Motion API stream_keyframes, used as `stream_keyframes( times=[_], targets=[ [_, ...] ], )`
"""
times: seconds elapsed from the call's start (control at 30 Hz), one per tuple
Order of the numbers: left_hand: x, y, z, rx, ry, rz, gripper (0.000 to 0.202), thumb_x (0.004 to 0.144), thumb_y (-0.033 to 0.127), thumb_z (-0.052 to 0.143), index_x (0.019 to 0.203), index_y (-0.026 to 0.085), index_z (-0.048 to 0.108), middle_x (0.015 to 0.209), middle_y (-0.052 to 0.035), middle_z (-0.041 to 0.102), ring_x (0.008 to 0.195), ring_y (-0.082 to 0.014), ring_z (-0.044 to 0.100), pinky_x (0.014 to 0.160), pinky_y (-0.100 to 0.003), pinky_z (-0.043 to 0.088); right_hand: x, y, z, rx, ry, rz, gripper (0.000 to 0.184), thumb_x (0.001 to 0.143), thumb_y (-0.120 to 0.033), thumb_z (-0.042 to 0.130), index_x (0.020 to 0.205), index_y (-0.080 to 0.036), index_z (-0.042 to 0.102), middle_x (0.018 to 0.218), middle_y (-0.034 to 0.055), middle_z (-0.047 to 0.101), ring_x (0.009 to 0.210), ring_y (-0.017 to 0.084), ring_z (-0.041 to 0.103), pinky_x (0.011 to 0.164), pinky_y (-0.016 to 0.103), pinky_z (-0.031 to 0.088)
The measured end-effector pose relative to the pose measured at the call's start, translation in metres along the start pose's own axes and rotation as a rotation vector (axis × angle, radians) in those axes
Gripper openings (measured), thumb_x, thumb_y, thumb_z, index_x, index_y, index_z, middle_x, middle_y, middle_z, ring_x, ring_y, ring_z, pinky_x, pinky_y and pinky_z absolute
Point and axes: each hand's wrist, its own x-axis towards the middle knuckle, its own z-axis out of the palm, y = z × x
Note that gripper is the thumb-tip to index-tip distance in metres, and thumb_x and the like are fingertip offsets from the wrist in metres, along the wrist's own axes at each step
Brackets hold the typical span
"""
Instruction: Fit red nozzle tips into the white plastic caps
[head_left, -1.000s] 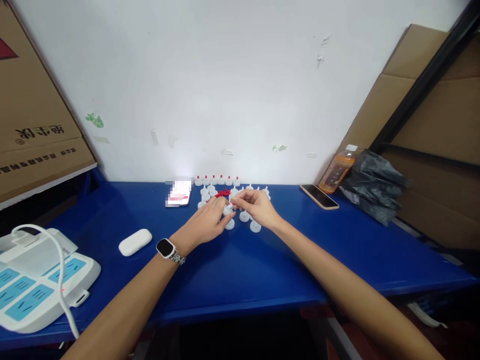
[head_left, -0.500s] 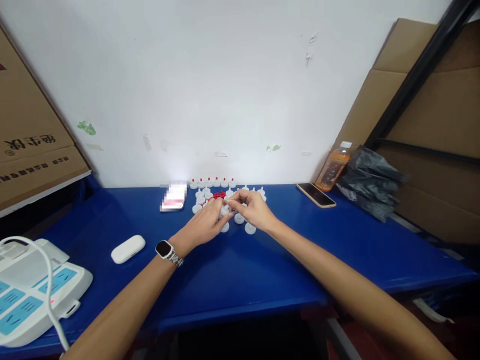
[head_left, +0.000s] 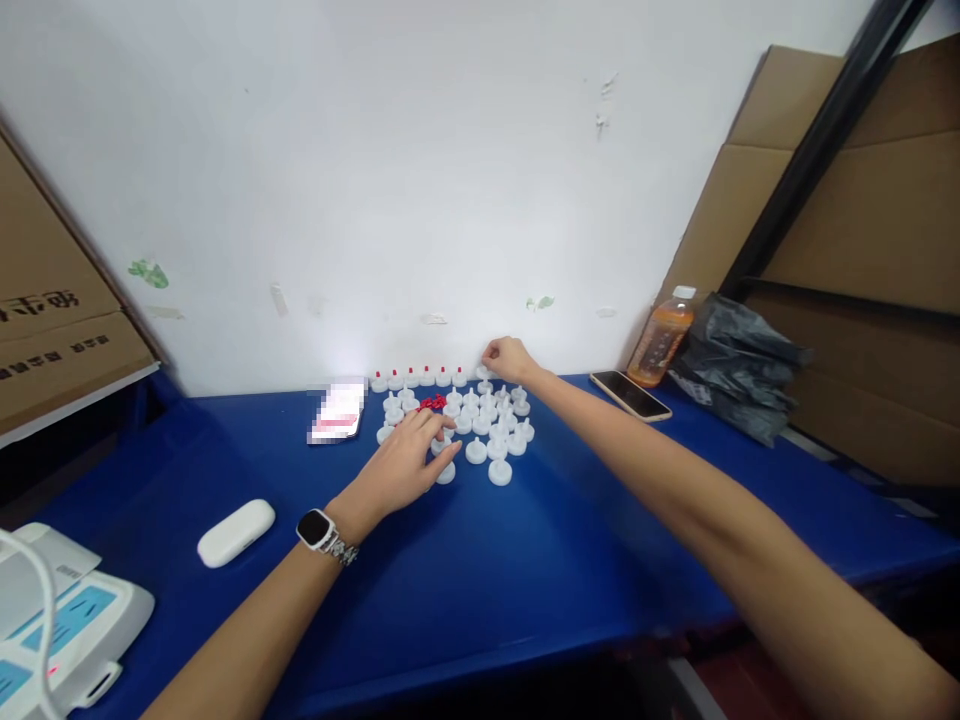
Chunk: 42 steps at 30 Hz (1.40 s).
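Several small white caps [head_left: 487,425] lie in a cluster on the blue table [head_left: 525,560], with a little heap of red tips [head_left: 433,402] among them. A row of white caps with red tips [head_left: 420,378] stands along the wall. My right hand [head_left: 506,356] is stretched to the right end of that row, fingers pinched on a cap there. My left hand [head_left: 409,462], watch on the wrist, rests over the near left side of the cluster, fingers curled down on the caps beside the red tips; what it holds is hidden.
A white earbud case [head_left: 235,532] and a white power strip [head_left: 52,625] lie at the left. A card [head_left: 337,412] lies left of the caps. A phone [head_left: 630,394], an orange drink bottle [head_left: 661,338] and a black bag [head_left: 739,372] sit at the right. Cardboard leans on both sides.
My hands were together over the cluster, working on one cap. My right hand has moved away to the far row by the wall; my left hand stayed at the cluster.
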Motion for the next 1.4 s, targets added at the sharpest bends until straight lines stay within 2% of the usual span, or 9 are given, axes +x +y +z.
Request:
stream_keyframes(
  times=[0.13,0.3,0.57,0.73,0.9,1.17,1.3,1.4],
  targets=[
    [-0.001,0.0,0.001,-0.002,-0.003,-0.007,0.032,0.098,0.045,0.044,0.115,0.022,0.058,0.103,-0.0066,0.059,0.101,-0.0234,0.054,0.095,-0.042,0.045,0.016,-0.009,0.013,-0.03,-0.012,-0.029,0.018,0.076,-0.01,0.06,0.084,-0.011,0.075,0.087,0.0113,0.075,0.079,0.017,0.065,0.074,0.023,0.046],
    [-0.002,0.0,0.004,-0.008,-0.02,-0.009,0.032,0.098,0.046,0.044,0.114,0.022,0.058,0.102,-0.0072,0.059,0.101,-0.0242,0.054,0.091,-0.042,0.046,0.027,-0.013,0.017,-0.065,0.028,-0.044,0.02,0.081,-0.013,0.056,0.089,-0.011,0.075,0.092,0.0127,0.075,0.084,0.018,0.065,0.079,0.024,0.046],
    [-0.003,0.003,0.004,-0.02,-0.039,0.005,0.029,0.098,0.044,0.045,0.111,0.022,0.06,0.103,-0.007,0.059,0.1,-0.0241,0.054,0.09,-0.042,0.047,0.016,-0.006,0.015,-0.121,0.024,-0.091,0.026,0.086,-0.015,0.051,0.095,-0.01,0.074,0.093,0.0109,0.075,0.083,0.016,0.065,0.078,0.023,0.045],
    [-0.004,0.004,0.005,-0.028,-0.05,0.004,0.029,0.098,0.043,0.044,0.111,0.023,0.059,0.104,-0.0062,0.058,0.1,-0.0231,0.055,0.088,-0.04,0.047,0.011,-0.002,0.005,-0.158,-0.132,-0.109,0.017,0.077,-0.01,0.062,0.085,-0.01,0.077,0.083,0.0078,0.076,0.074,0.015,0.065,0.069,0.02,0.045],
    [-0.004,0.003,0.006,-0.015,-0.058,0.002,0.028,0.098,0.043,0.045,0.109,0.022,0.06,0.104,-0.006,0.058,0.1,-0.0228,0.055,0.089,-0.04,0.047,0.014,-0.01,-0.011,-0.176,-0.24,-0.118,0.014,0.071,-0.006,0.065,0.076,-0.011,0.077,0.071,0.0051,0.075,0.069,0.015,0.066,0.065,0.019,0.045],
    [-0.004,0.001,0.006,-0.019,-0.052,0.002,0.029,0.098,0.044,0.045,0.108,0.022,0.06,0.104,-0.0059,0.057,0.102,-0.023,0.054,0.091,-0.041,0.046,0.017,-0.024,-0.031,-0.139,-0.166,-0.148,0.019,0.078,-0.011,0.06,0.087,-0.01,0.077,0.079,0.0063,0.076,0.073,0.014,0.067,0.069,0.019,0.046],
    [-0.004,0.003,0.005,-0.021,-0.053,0.001,0.028,0.098,0.044,0.044,0.108,0.022,0.06,0.105,-0.006,0.057,0.102,-0.0229,0.054,0.09,-0.041,0.047,0.02,-0.023,-0.02,-0.185,-0.095,-0.134,0.02,0.079,-0.012,0.06,0.091,-0.011,0.076,0.087,0.0083,0.077,0.078,0.015,0.067,0.073,0.02,0.046],
    [-0.004,0.003,0.006,-0.024,-0.058,-0.005,0.029,0.098,0.044,0.044,0.107,0.022,0.061,0.103,-0.0062,0.058,0.1,-0.0231,0.054,0.089,-0.041,0.047,0.024,-0.019,-0.002,-0.21,-0.12,-0.118,0.019,0.076,-0.01,0.061,0.086,-0.01,0.077,0.087,0.0102,0.077,0.08,0.018,0.068,0.074,0.022,0.047]
  ],
)
